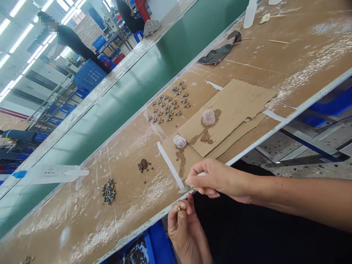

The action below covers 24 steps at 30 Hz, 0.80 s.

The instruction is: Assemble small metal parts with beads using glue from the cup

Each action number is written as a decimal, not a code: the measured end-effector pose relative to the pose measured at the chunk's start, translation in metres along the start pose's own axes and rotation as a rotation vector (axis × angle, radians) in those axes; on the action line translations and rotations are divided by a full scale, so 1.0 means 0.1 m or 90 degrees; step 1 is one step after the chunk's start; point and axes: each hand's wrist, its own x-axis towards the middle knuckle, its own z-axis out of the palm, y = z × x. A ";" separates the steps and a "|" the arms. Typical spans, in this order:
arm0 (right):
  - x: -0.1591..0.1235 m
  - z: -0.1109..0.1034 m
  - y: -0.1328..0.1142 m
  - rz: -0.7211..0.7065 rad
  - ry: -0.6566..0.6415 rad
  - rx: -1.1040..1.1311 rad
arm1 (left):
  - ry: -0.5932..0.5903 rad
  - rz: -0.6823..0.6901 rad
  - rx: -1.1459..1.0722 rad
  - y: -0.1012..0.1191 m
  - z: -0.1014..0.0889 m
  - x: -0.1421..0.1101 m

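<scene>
At the table's front edge, my left hand (184, 227) pinches a tiny gold-coloured piece (180, 208) between thumb and fingers; its exact kind is too small to tell. Just above it, my right hand (209, 179) is closed around a small tool with a pale handle and a flat greyish tip (184, 189). That tip points down-left, close to the left hand's fingers. Small blue-and-gold pieces lie in a heap (109, 191) to the left, and several similar ones are spread out (167, 106) farther back. A pile of small brown rings (143, 165) sits between.
Cardboard sheets (233, 106) carry a clear plastic cup (208, 117) and a whitish round lid (180, 141), with wet stains around them. A squeeze bottle (52, 173), a camouflage cloth (216, 55) and a white bottle (250, 14) lie farther off. A green conveyor belt (176, 47) runs behind.
</scene>
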 end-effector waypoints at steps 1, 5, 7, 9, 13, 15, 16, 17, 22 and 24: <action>0.00 0.00 0.00 -0.018 0.002 0.007 | 0.010 -0.022 -0.014 0.03 0.01 0.00; 0.01 0.02 0.04 -0.036 -0.025 0.012 | 0.042 -0.095 -0.069 0.16 0.02 0.03; 0.01 0.04 0.07 -0.038 -0.045 0.017 | 0.030 -0.106 -0.094 0.19 -0.03 0.05; 0.01 0.05 0.10 -0.043 -0.058 0.022 | -0.001 -0.116 -0.124 0.22 -0.08 0.07; 0.02 0.09 0.12 -0.056 -0.092 0.010 | -0.055 -0.141 -0.198 0.25 -0.12 0.06; 0.03 0.11 0.13 -0.070 -0.101 -0.013 | -0.064 -0.160 -0.234 0.26 -0.10 0.04; 0.03 0.11 0.13 -0.076 -0.100 -0.028 | -0.067 -0.169 -0.250 0.27 -0.09 0.04; 0.03 0.12 0.13 -0.083 -0.094 -0.049 | -0.070 -0.179 -0.262 0.28 -0.09 0.03; 0.03 0.14 0.14 -0.167 -0.072 -0.171 | -0.096 -0.207 -0.300 0.31 -0.07 0.03; 0.01 0.14 0.14 -0.204 -0.057 -0.227 | -0.108 -0.213 -0.310 0.31 -0.07 0.03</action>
